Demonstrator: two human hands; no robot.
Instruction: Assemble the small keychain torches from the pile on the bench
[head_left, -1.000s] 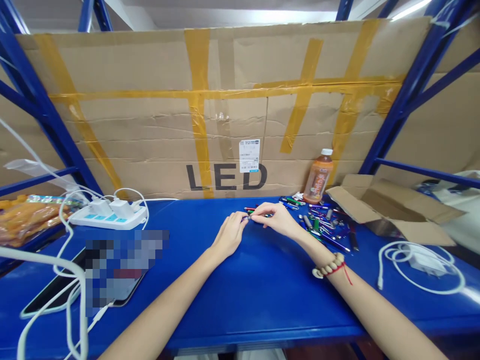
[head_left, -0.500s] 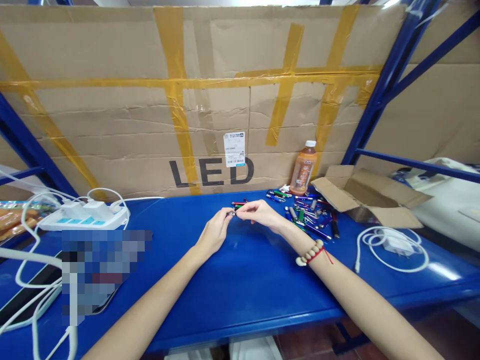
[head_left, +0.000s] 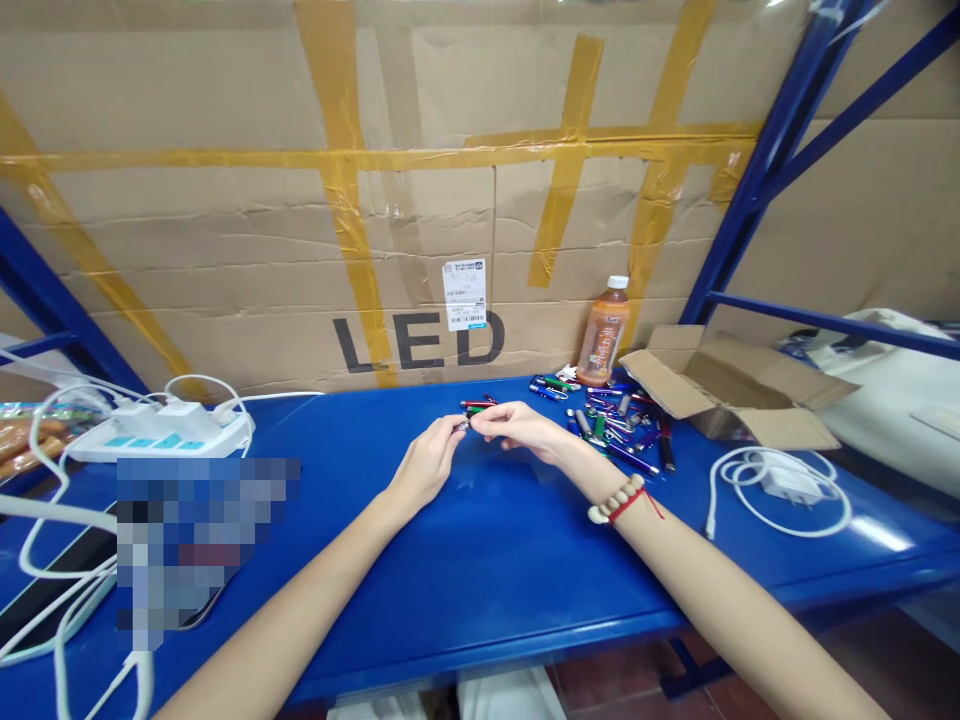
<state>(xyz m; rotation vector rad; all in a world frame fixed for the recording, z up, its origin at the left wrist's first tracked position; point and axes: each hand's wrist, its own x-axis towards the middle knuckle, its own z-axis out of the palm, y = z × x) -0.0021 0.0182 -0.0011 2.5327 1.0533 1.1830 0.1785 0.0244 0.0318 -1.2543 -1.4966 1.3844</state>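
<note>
Over the middle of the blue table [head_left: 450,590], my left hand [head_left: 427,462] and my right hand [head_left: 517,428] meet fingertip to fingertip. Both pinch a small silvery metal piece [head_left: 465,425], mostly covered by the fingers, so its exact kind cannot be made out. Just behind the fingertips lie a few slim red and green metal tubes [head_left: 476,405]. To the right of my right hand spreads a loose pile of small coloured metal tubes [head_left: 619,425], blue, green, red and silver, some with clips. A beaded bracelet with red cord circles my right wrist.
Beyond the pile stand a bottle of orange drink [head_left: 604,335] and an open cardboard box [head_left: 739,390]. A white charger with coiled cable [head_left: 787,480] lies at right. At left are a power strip [head_left: 161,435], tangled white cables and a blurred-out device. Taped cardboard [head_left: 420,220] walls the back.
The whole view has shifted slightly. Both hands keep nearly the same pose, pinching the small silvery piece between them.
</note>
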